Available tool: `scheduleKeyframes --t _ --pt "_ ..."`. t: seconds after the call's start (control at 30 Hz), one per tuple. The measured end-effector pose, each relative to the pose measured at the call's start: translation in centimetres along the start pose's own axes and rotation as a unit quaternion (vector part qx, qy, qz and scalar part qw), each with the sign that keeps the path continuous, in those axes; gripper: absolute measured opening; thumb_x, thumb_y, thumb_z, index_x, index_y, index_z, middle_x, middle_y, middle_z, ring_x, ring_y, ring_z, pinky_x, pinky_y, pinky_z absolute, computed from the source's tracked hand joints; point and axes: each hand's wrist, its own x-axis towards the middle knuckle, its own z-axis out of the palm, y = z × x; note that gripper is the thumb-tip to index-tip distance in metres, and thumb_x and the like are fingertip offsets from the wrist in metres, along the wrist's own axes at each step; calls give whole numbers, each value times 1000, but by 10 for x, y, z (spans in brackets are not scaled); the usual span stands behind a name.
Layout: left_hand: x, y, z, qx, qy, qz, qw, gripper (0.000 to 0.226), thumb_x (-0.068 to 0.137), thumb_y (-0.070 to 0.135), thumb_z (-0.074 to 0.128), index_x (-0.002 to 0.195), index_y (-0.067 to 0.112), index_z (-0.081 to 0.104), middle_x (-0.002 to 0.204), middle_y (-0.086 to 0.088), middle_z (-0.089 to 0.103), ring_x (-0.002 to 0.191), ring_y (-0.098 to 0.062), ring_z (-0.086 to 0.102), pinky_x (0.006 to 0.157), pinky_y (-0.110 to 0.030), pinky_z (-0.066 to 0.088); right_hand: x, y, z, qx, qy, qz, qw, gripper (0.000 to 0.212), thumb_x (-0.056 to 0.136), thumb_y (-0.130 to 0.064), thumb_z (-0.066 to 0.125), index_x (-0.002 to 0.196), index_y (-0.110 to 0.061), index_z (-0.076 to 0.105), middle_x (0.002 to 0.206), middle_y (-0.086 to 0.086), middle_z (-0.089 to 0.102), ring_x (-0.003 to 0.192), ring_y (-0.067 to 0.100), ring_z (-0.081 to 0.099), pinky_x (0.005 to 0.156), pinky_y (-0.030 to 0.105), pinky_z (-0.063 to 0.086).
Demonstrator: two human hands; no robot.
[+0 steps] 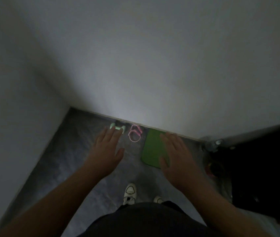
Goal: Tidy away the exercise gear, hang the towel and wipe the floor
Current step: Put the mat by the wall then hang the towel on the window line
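Both hands are stretched forward with fingers straight and spread, holding nothing, so this reads as the start of the tidying step, with nothing yet picked up. The left hand [107,149] hovers with its fingertips just short of the mint dumbbell [118,128], which lies on the floor [67,151] against the wall. The pink skipping rope [134,135] is coiled between the two hands. The right hand [176,154] overlaps the near right part of the green mat [153,147]; whether it touches is unclear in the dim light. Next, I judge, the person must bend lower and close the left fingers round the dumbbell's handle, then gather the loose rope
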Motion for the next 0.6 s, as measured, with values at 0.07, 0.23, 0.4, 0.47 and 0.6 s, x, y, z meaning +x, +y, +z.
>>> scheduleKeyframes --t 0.07,0.23,0.4,0.47,0.6 --pt "-23 -3 -10 1 17 -30 999 77 86 58 21 154 22 26 162 -6 25 151 -27 12 121 -44 14 -1 -8 -6 -10 -12 -70 997 69 91 -40 44 154 -28 18 161 3 27 150 17 14 121 41 18" --pt "-109 7 -6 3 64 -162 985 77 85 58 18 154 25 26 161 -7 27 150 -28 18 121 -48 17 2 -32 -9 -67 -69 -230 968 66 92 -31 53 152 -17 32 159 9 32 150 26 20 120 47 26" --pt "-228 41 23 4 84 -315 946 69 93 57 24 156 27 16 165 -6 15 152 -27 5 122 -44 4 -19 -58 7 -126 -143 -411 891 69 92 -33 52 155 -18 26 159 11 31 148 31 24 117 54 27" --pt "-279 54 32 -2 87 -374 924 67 98 52 35 156 30 11 166 -5 8 153 -26 -1 122 -44 0 -37 -78 15 -131 -162 -459 864 72 91 -35 54 155 -20 26 160 9 30 147 32 25 118 52 22" --pt "-383 82 45 -20 119 -481 868 68 97 56 31 156 33 7 166 -4 5 152 -25 -5 123 -45 -1 -89 -129 33 -102 -214 -540 808 75 89 -38 43 157 -27 14 163 7 22 149 32 22 116 55 28"
